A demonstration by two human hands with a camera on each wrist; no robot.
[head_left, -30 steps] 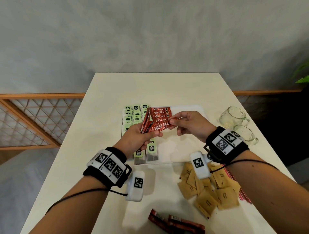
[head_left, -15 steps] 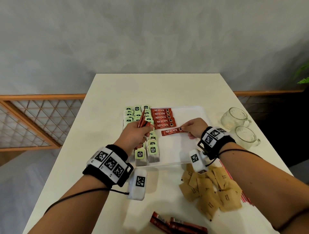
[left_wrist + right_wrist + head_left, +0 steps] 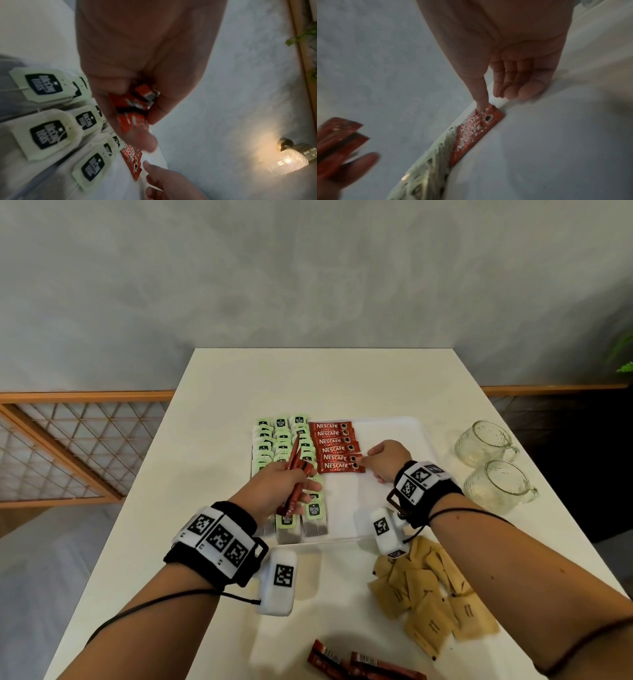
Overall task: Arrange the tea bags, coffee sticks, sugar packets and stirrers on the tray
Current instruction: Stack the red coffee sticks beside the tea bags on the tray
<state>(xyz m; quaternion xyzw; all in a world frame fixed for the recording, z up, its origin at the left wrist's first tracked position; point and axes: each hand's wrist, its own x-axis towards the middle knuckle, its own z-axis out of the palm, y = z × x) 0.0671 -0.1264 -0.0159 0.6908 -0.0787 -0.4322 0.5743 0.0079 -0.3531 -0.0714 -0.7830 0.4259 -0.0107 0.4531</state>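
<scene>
white plastic tray (image 3: 394, 426) holds pale green "mccoy teas" tea bags (image 3: 313, 510) beside a column of red "nescafe classic" coffee sticks (image 3: 337, 450), long axes running left-right. right hand (image 3: 387, 462), nearer, presses one straight fingertip on the nearest stick; left hand (image 3: 281, 487) clamps spare sticks.

- White tray (image 3: 394, 426): green-tagged tea bags (image 3: 282, 436) in rows at left, six red Nescafé sticks (image 3: 337, 446) stacked flat beside them.
- Brown sugar packets (image 3: 428, 601) heaped near right; loose coffee sticks (image 3: 363, 667) at near edge.
</scene>
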